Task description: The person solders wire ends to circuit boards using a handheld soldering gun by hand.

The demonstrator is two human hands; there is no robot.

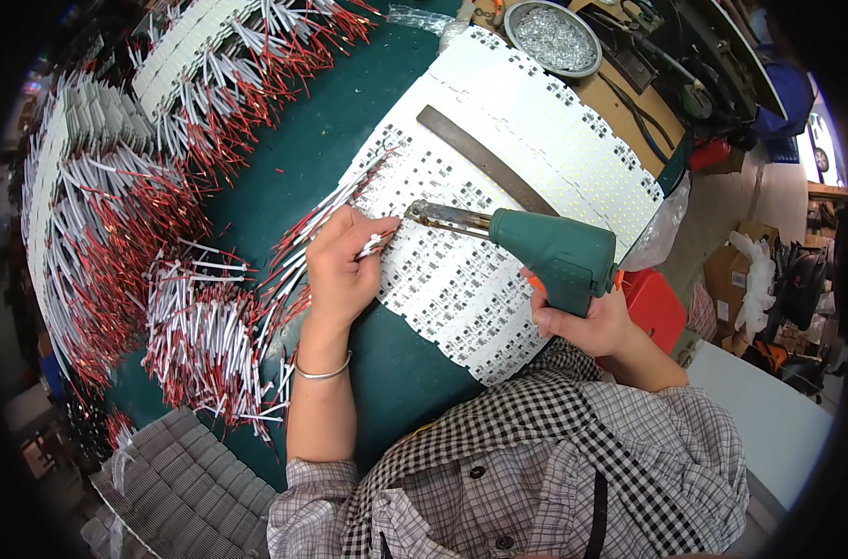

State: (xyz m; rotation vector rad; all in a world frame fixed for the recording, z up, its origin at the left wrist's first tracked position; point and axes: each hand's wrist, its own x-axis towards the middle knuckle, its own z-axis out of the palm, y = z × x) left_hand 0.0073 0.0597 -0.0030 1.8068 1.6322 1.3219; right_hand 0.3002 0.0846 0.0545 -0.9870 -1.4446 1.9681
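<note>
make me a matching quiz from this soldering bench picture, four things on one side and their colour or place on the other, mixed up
Things:
1. soldering gun
2. metal bowl
3. bracelet
4. loose wires

Colour or place:
A. on the left wrist
B. green, in the right hand
C. red and white, heaped left of the left hand
D. at the far edge of the bench, top of picture

Pairs: 1-B, 2-D, 3-A, 4-C

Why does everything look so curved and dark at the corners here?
Head view: a fisheye lens bends the green table and white LED boards toward the rim; corners go black. Even light at centre, where both hands and the soldering gun are sharp; edges blur.
</note>
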